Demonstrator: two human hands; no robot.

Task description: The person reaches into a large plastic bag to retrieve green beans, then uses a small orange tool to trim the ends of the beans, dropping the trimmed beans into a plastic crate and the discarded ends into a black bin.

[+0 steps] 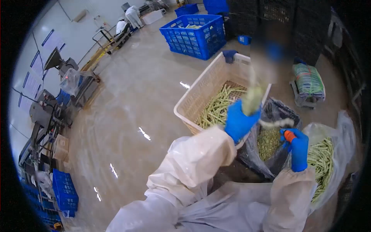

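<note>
My left hand (240, 120), in a blue glove, is closed around a bunch of pale green beans (253, 98) that is smeared by motion. It is over the near right side of a white crate (189, 94) with long cut green beans (218, 108) inside. Lower right, my blue-gloved right hand (298, 150) grips an orange-handled tool (289, 135) whose working end I cannot make out. A blurred whitish strip (276, 123) shows between the hands. Below it, a dark plastic bag (284, 110) holds small green trimmings (268, 143). Right of my right hand, a clear bag (344, 135) holds more beans (320, 162).
A blue crate (193, 38) stands on the wet floor (127, 96) beyond the white crate. Across from me is a blurred person (266, 65). A wrapped bundle (309, 79) rests on a low stand at right. Machines (42, 112) line the left wall; people in white (133, 17) work far back.
</note>
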